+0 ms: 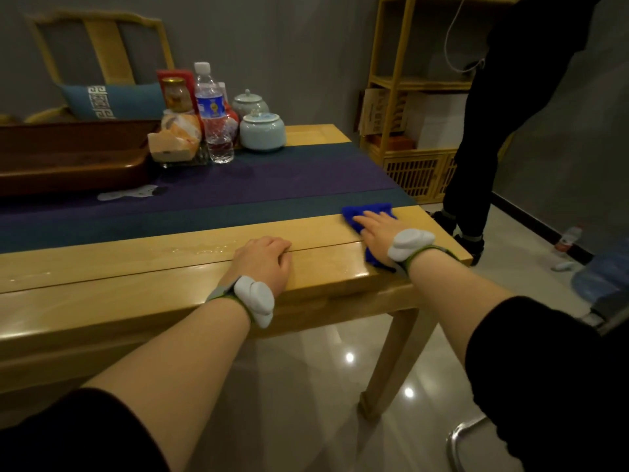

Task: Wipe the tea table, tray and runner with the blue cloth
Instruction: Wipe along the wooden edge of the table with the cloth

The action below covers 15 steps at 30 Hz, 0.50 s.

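The light wooden tea table (136,277) runs across the view. Down its middle lies a dark purple and teal runner (258,185). A dark brown wooden tray (68,158) sits on the runner at the left. My right hand (377,229) presses flat on the blue cloth (360,212) at the table's right front corner, beside the runner's edge. My left hand (263,264) rests palm down on the table's front edge, fingers curled, holding nothing. A wet streak (200,248) glistens on the wood left of that hand.
A plastic water bottle (212,114), two pale lidded jars (262,129), a glass jar and wrapped packets crowd the table's far side. A chair with a blue cushion (112,100) stands behind. A person in black (493,131) stands by a yellow shelf (401,97) at right.
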### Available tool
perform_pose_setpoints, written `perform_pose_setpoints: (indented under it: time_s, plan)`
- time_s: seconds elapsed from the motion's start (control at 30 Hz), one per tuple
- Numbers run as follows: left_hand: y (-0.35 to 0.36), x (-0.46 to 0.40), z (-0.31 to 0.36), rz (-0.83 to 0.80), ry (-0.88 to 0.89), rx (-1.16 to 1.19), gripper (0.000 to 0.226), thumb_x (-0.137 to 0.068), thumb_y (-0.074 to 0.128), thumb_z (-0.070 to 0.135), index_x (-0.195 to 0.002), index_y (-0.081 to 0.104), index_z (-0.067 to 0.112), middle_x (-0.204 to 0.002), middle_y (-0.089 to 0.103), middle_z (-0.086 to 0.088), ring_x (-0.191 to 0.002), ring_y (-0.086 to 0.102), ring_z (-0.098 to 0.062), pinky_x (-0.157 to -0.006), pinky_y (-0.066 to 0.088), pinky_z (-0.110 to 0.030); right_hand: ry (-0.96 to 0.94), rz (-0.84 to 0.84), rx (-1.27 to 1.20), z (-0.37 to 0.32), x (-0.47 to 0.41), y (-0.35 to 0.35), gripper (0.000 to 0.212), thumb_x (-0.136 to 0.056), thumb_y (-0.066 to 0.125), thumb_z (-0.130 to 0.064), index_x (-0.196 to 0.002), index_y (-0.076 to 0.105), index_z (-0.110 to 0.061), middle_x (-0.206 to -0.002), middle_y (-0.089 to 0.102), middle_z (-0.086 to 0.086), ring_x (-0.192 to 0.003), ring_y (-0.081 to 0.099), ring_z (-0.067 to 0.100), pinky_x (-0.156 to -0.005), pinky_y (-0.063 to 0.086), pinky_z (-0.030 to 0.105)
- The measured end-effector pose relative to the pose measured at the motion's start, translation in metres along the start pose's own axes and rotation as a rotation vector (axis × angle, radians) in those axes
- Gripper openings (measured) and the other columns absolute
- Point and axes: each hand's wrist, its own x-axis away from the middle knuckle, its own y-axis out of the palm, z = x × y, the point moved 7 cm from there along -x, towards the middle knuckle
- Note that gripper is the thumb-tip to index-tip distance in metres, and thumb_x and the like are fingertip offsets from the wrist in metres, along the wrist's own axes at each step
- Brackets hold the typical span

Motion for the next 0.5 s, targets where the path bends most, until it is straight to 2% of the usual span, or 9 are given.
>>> perform_pose_setpoints:
  time_s: [0.07,0.13,0.23,0.37,0.5]
  plan:
    - [0.0,-0.001,-0.001,0.014,0.004,0.0,0.037,-0.098,0.036,0.032,-0.13,0.052,0.023,-0.131,0.054,0.004,-0.12,0.047,-0.018,-0.103,0.039,-0.034,0.139,0.013,0.006,0.024,-0.004,-0.001,0.047,-0.102,0.024,-0.031,-0.149,0.021,-0.023,-0.158,0.014,0.0,-0.144,0.014,0.027,-0.116,0.012,0.037]
    - [0.0,-0.002,-0.002,0.016,0.008,-0.006,0.037,-0.097,0.036,0.033,-0.129,0.052,0.023,-0.13,0.055,0.004,-0.119,0.048,-0.018,-0.102,0.04,-0.034,0.173,0.006,0.027,0.026,-0.005,0.001,0.048,-0.102,0.022,-0.033,-0.149,0.019,-0.023,-0.158,0.012,0.0,-0.144,0.012,0.026,-0.116,0.01,0.038]
    - [0.001,-0.003,-0.002,0.013,0.014,-0.018,0.037,-0.097,0.036,0.033,-0.128,0.053,0.023,-0.129,0.055,0.003,-0.118,0.048,-0.019,-0.101,0.041,-0.035,0.019,0.053,0.043,-0.006,0.004,0.004,0.048,-0.102,0.023,-0.036,-0.149,0.023,-0.025,-0.157,0.016,-0.003,-0.144,0.015,0.02,-0.115,0.009,0.031]
    - [0.003,-0.004,-0.003,-0.016,-0.01,-0.039,0.037,-0.098,0.035,0.034,-0.131,0.05,0.024,-0.131,0.053,0.003,-0.119,0.047,-0.019,-0.102,0.04,-0.035,-0.218,0.083,-0.006,-0.058,0.035,0.011,0.046,-0.101,0.028,-0.038,-0.146,0.03,-0.028,-0.155,0.023,-0.008,-0.143,0.019,0.016,-0.115,0.012,0.032]
    - [0.003,-0.003,-0.003,-0.04,-0.02,-0.049,0.038,-0.098,0.035,0.034,-0.132,0.049,0.024,-0.133,0.052,0.002,-0.121,0.046,-0.02,-0.102,0.039,-0.036,-0.238,0.078,-0.089,-0.06,0.055,0.012,0.045,-0.101,0.026,-0.042,-0.145,0.031,-0.032,-0.153,0.027,-0.011,-0.142,0.019,0.013,-0.115,0.017,0.036]
